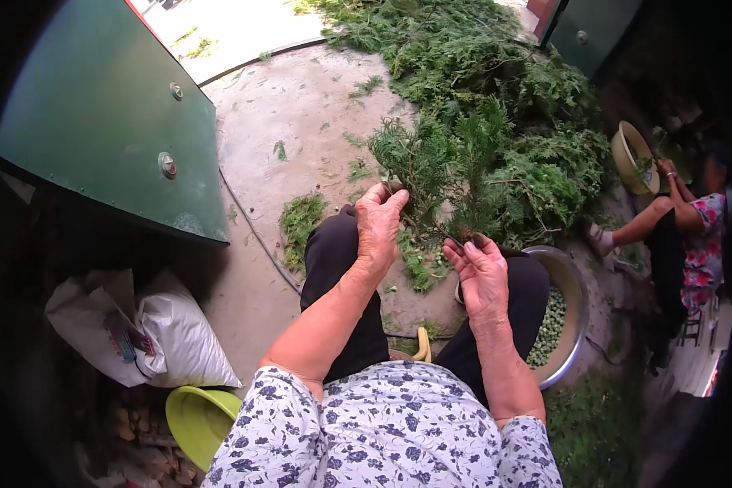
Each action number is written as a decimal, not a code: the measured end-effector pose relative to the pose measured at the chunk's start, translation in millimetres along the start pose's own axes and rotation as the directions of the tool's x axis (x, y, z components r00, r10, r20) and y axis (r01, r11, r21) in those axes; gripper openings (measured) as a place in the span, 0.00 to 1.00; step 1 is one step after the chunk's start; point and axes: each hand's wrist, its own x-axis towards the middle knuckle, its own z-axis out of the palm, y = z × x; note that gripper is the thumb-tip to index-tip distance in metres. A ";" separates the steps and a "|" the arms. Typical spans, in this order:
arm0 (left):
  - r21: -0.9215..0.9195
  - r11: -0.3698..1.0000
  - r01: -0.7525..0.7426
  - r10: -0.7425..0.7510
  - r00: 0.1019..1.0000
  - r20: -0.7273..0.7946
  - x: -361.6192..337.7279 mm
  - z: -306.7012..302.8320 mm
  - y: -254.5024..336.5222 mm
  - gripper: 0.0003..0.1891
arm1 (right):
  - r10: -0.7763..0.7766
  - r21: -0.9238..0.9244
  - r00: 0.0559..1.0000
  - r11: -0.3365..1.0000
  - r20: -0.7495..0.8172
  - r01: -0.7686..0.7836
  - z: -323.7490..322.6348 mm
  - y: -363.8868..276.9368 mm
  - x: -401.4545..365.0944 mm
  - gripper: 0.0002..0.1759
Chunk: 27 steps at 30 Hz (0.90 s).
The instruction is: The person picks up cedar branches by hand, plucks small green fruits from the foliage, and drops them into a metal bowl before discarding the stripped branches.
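Note:
A leafy evergreen branch [427,171], with flat, scaly sprays, is held up in front of my knees. My left hand [378,221] pinches its left side between thumb and fingers. Lower and to the right, my right hand [484,275] is closed on the woody stem end, palm partly turned up. Beside my right knee sits a wide metal basin [579,321] with many small green cones or berries [550,329] in it. My right thigh hides part of that basin.
A big heap of cut evergreen branches [537,122] lies ahead. Green metal doors [114,122] stand at left and far right. White sacks [183,333] and a yellow-green basin [193,427] are at my left. A cable [256,224] crosses the floor. Another person [699,236] sits at right by a tan basin [626,163].

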 end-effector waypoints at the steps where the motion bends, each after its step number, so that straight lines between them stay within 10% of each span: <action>1: -0.113 0.993 0.023 -0.023 1.000 0.005 -2.3 -3.1 3.3 0.13 | -0.007 -0.002 1.000 1.000 -0.014 0.007 -5.1 0.8 0.6 0.11; 5: -0.401 0.910 0.103 -0.097 0.995 0.036 -22.8 -20.8 34.7 0.09 | -0.029 0.016 0.999 0.999 -0.022 0.030 -21.2 -0.5 2.1 0.11; 11: -0.032 0.993 -0.111 0.098 0.956 -0.277 -43.6 -125.7 72.1 0.10 | -0.011 0.076 1.000 0.997 -0.019 0.013 -31.9 -2.1 3.9 0.08; 16: 0.258 0.952 0.163 -0.027 0.887 -0.461 -60.3 -219.6 35.9 0.11 | 0.029 0.103 1.000 0.994 0.000 -0.029 -30.9 0.2 5.8 0.09; 18: 0.454 0.853 0.259 -0.093 0.930 -0.356 -69.2 -214.2 34.0 0.17 | 0.032 0.109 0.999 0.994 0.006 -0.032 -31.0 -0.1 6.0 0.09; 20: 0.952 0.304 -0.030 0.436 0.893 -0.111 -59.4 -223.0 -0.6 0.31 | 0.035 0.113 0.999 0.993 0.013 -0.036 -32.1 0.0 6.5 0.09; 25: 0.471 0.845 -0.252 0.359 0.921 -0.151 -63.0 -108.2 53.0 0.22 | -0.003 0.108 1.000 0.994 0.030 0.000 -31.5 0.8 4.9 0.10; 27: 0.455 0.847 -0.273 0.319 0.948 -0.024 -61.6 -70.8 62.4 0.18 | -0.010 0.107 0.999 0.994 0.045 0.005 -28.6 1.0 3.2 0.10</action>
